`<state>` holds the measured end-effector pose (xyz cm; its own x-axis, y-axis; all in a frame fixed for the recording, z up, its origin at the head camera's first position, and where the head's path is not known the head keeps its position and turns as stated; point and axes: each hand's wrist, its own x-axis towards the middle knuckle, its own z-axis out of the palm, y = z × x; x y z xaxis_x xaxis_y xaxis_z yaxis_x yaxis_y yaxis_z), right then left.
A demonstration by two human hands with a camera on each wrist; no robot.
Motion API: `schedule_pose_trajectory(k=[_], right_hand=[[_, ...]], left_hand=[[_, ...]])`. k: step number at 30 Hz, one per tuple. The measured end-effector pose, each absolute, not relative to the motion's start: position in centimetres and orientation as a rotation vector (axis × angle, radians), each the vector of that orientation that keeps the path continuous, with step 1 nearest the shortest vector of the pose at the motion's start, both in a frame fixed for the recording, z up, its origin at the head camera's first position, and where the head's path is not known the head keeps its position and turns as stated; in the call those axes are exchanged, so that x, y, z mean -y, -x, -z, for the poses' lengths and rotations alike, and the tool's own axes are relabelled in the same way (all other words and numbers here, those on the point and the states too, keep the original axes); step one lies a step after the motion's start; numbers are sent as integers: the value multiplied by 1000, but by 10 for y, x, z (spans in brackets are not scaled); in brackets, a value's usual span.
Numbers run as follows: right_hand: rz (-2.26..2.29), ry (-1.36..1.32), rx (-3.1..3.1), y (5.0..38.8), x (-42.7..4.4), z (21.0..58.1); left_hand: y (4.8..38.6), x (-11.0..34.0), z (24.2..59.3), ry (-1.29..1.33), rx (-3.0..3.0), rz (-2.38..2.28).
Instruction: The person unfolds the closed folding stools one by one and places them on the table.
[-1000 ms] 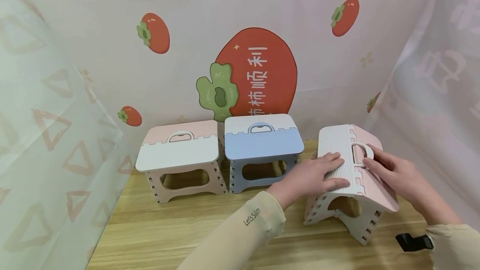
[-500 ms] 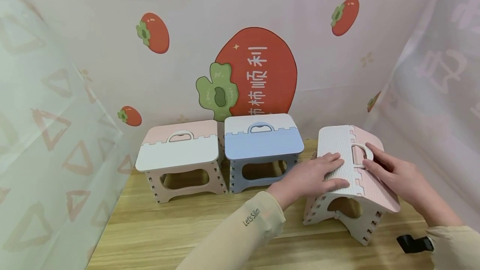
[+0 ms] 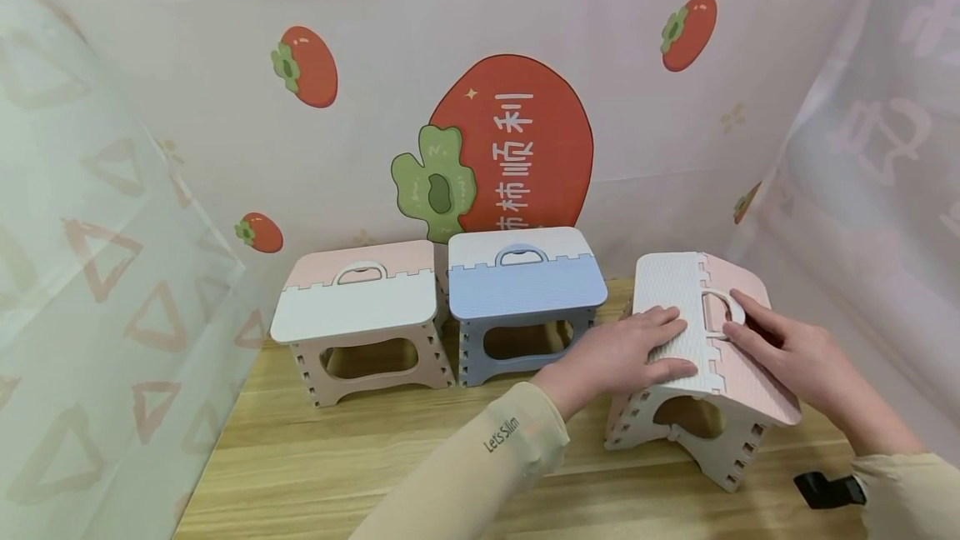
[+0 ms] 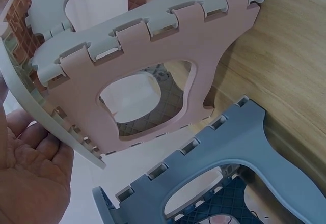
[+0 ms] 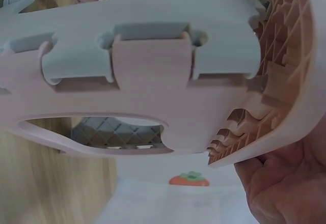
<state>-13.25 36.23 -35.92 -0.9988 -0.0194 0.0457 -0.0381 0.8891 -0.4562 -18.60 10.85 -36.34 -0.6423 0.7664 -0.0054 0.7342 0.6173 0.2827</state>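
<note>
In the head view, a pink-and-white folding step stool stands at the right, its top bent into a slight peak along the jagged middle seam. My left hand lies on its white half with the fingers spread. On the pink half rests my right hand, thumb and fingertips touching the white handle. From below, the left wrist view has the left palm beside the top's white edge. In the right wrist view the right hand sits against the pink panel, its fingertips hidden.
Another pink-and-white stool and a blue-and-white stool stand unfolded side by side at the back. All are on a wooden table. Printed cloth hangs behind and at both sides. A black strap piece sits by the right cuff.
Both hands keep their places on the right stool. The stool has shifted very slightly left, and its peak looks about the same.
</note>
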Motion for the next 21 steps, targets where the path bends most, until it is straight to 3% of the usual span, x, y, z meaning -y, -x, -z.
schedule_pose_trajectory(k=[21], right_hand=[[-507, -272, 2933, 130, -357, 367]], left_hand=[[181, -108, 362, -1346, -2764, -162]])
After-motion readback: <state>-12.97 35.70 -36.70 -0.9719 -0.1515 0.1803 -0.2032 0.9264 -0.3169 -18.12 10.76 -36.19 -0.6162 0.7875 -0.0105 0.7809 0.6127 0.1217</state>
